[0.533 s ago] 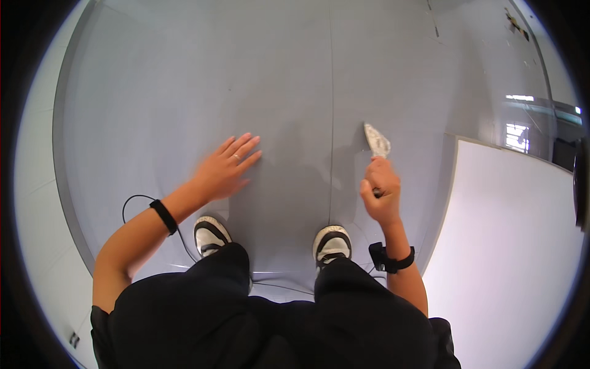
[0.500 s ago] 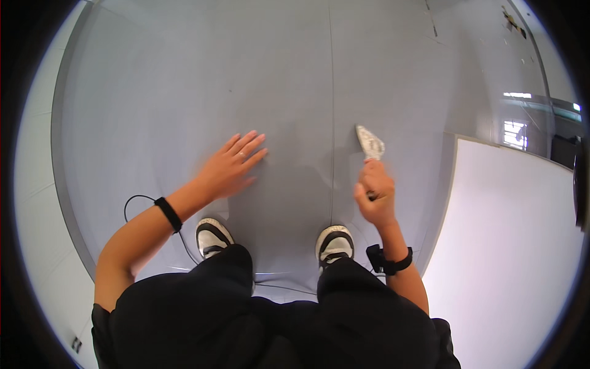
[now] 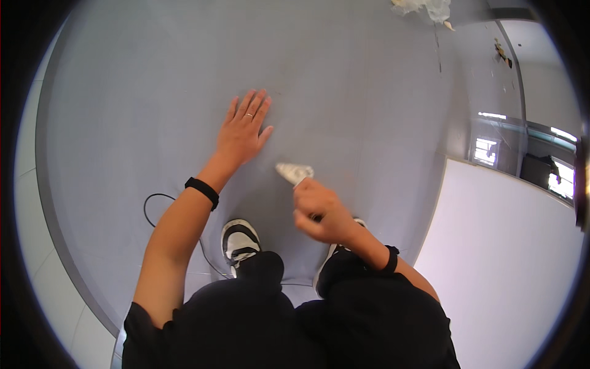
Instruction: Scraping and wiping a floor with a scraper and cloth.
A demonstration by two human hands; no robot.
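My left hand (image 3: 241, 132) lies flat on the broad grey surface (image 3: 160, 117), fingers stretched forward and slightly apart, a ring on one of them. It holds nothing. In my right hand (image 3: 326, 212) is a putty knife (image 3: 297, 172), its handle wrapped by my fingers. The blade is whitish and blotched, and its broad edge faces forward and left over the grey surface, just behind my left hand. Whether the edge touches the surface I cannot tell. Most of the handle is hidden in my fist.
My shoes (image 3: 239, 238) are close behind the hands. A black cable (image 3: 147, 212) loops beside my left forearm. A white panel (image 3: 498, 246) stands at the right. Crumpled translucent plastic (image 3: 436, 9) lies at the far right, near a dark-marked chipped patch (image 3: 503, 54).
My right hand has moved left with the putty knife, turning the blade leftward. My left hand has slid forward and now rests flat. The view has shifted, bringing crumpled plastic into sight.
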